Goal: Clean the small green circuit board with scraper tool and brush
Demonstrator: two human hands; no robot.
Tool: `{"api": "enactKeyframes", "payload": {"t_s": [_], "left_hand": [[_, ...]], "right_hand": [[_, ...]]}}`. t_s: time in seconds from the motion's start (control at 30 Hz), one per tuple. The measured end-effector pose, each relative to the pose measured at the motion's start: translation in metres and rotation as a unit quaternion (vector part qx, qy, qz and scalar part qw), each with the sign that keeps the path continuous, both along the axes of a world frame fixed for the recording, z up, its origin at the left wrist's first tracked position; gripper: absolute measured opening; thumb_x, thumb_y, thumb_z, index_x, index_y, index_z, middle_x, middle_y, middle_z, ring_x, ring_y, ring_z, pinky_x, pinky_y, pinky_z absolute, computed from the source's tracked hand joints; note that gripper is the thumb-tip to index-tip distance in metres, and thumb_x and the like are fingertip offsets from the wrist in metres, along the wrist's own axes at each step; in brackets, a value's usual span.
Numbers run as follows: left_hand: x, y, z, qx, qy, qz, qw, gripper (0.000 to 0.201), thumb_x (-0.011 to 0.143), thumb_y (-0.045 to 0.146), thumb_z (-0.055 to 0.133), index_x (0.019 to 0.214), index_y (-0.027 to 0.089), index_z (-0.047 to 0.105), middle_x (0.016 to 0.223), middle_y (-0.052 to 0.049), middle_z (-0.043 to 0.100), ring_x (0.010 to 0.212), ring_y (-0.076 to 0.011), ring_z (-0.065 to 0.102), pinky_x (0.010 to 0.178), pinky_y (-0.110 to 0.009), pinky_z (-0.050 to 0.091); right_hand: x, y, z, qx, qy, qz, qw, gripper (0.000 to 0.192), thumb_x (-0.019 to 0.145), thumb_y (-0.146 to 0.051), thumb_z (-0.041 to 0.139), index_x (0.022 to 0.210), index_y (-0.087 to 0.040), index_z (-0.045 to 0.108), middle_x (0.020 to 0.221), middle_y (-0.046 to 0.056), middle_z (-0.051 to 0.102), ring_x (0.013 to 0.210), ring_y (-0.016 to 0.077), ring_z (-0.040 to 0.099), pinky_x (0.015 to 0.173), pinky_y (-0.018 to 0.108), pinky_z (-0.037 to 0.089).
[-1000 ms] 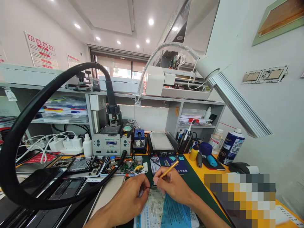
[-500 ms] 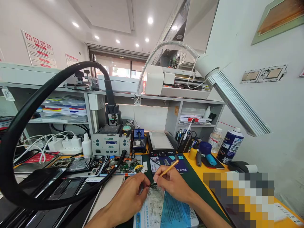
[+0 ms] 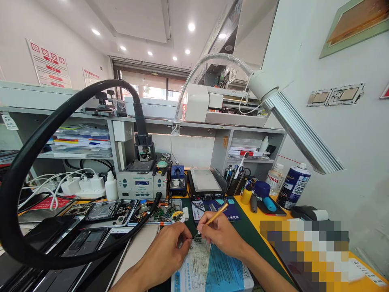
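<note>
My right hand (image 3: 223, 235) is closed in a pen-like grip round a slim gold-handled tool (image 3: 217, 213), whose back end slants up to the right. Its working tip is too small to make out. Close beside it, my left hand (image 3: 168, 247) has thumb and index finger pinched at a small dark piece (image 3: 197, 239), which looks like a bit of circuit board. That piece lies at the far edge of a worn blue and white box (image 3: 217, 269) under both hands. Fingers hide most of what the left hand pinches.
A thick black hose (image 3: 9, 202) loops across the left side, over several phones (image 3: 88, 239). Behind my hands are a tray of circuit parts (image 3: 165, 211), a soldering station (image 3: 142, 184) and a flat heating plate (image 3: 206, 180). A spray can (image 3: 294, 185) stands right, beneath a lamp (image 3: 304, 132).
Both hands keep nearly the same place and grip. The gold-handled tool has shifted very slightly, and the whole view has moved a little.
</note>
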State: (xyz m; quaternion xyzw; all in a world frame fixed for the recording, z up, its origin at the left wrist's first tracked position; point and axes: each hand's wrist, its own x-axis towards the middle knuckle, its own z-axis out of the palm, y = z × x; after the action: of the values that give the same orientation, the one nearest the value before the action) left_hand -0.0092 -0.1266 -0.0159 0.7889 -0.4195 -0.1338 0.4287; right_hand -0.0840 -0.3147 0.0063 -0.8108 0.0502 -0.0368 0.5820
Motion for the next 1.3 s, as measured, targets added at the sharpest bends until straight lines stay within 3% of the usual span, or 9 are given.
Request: {"api": "enactKeyframes", "payload": {"t_s": [0.4, 1.3], "left_hand": [[0.0017, -0.0017, 0.001, -0.011, 0.031, 0.005, 0.999, 0.023, 0.093, 0.034, 0.049, 0.085, 0.017, 0.063, 0.067, 0.002, 0.05, 0.063, -0.016, 0.045, 0.057, -0.026, 0.03], [-0.0014, -0.0006, 0.0018, -0.008, 0.019, 0.005, 1.0, 0.023, 0.093, 0.033, 0.049, 0.084, 0.018, 0.063, 0.066, 0.001, 0.05, 0.061, -0.0159, 0.044, 0.055, -0.026, 0.029]], "right_hand": [[-0.0028, -0.0007, 0.0028, 0.009, -0.004, 0.003, 1.0, 0.017, 0.083, -0.029, 0.069, 0.078, -0.016, 0.06, 0.062, -0.003, 0.058, 0.054, 0.0088, 0.05, 0.054, 0.022, 0.039], [-0.0046, 0.0008, 0.0011, -0.037, -0.02, -0.007, 0.999, 0.024, 0.087, -0.038, 0.068, 0.079, -0.016, 0.061, 0.067, -0.002, 0.056, 0.058, 0.0099, 0.05, 0.057, 0.024, 0.038]]}}
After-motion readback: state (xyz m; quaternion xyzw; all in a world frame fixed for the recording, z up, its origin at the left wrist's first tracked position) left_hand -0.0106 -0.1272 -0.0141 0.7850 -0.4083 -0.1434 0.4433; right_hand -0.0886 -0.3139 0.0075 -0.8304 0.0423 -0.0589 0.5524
